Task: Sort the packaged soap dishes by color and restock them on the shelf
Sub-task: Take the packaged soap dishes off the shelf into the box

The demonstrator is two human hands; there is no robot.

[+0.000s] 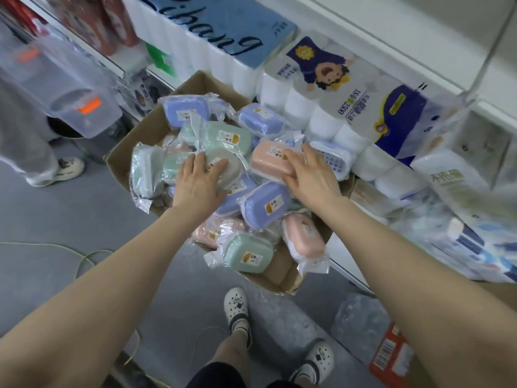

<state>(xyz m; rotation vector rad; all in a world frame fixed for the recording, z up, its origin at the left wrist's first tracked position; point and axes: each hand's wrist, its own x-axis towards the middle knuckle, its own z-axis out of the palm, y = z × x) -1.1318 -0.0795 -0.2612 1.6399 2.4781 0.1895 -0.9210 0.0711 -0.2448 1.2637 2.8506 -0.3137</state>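
The floor (84, 208) is smooth blue-grey, evenly lit with soft shadows. A thin pale cord (70, 249) loops across it. White shelving (391, 37) runs along the far and right sides, its lower shelf stacked with large packs of toilet paper (316, 107) in clear printed wrap. Stacked clear plastic tubs (70, 88) with orange stickers stand at the upper left, beside red packages (92, 21) on another shelf. A second person's grey trouser leg and pale shoe (67, 169) show at the left edge.
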